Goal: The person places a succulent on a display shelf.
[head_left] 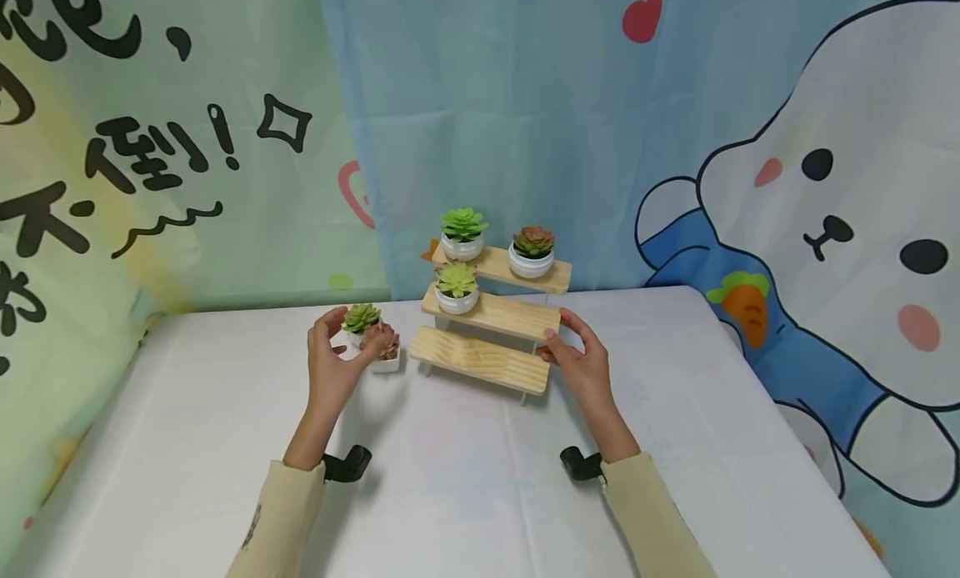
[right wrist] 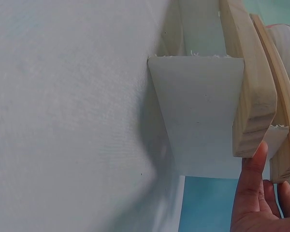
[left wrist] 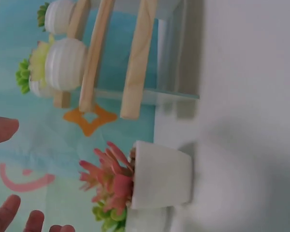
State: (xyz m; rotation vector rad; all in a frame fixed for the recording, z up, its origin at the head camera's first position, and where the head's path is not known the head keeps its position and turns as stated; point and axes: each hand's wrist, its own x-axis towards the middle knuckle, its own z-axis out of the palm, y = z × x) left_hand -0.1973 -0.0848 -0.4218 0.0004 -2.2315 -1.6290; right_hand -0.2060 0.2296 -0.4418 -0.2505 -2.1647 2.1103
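Note:
My left hand (head_left: pixel 335 363) reaches over two small potted succulents left of the stand, its thumb and fingers spread apart. One is a red succulent (left wrist: pixel 111 175) in a square white pot (left wrist: pixel 162 175), partly behind my thumb in the head view. Beside it a green succulent (head_left: pixel 362 316) stands in another white pot. My right hand (head_left: pixel 585 366) is at the right end of a three-tier wooden stand (head_left: pixel 480 360). In the right wrist view its fingertips touch the ends of the lower boards (right wrist: pixel 253 116), with the fingers fairly straight.
A bright green succulent (head_left: pixel 463 223) and a reddish-brown one (head_left: pixel 533 241) in round white pots stand on the top tier. A yellow-green one (head_left: pixel 456 280) sits at the middle tier's left end. The white table (head_left: pixel 457 486) meets a printed curtain (head_left: pixel 495 78) behind.

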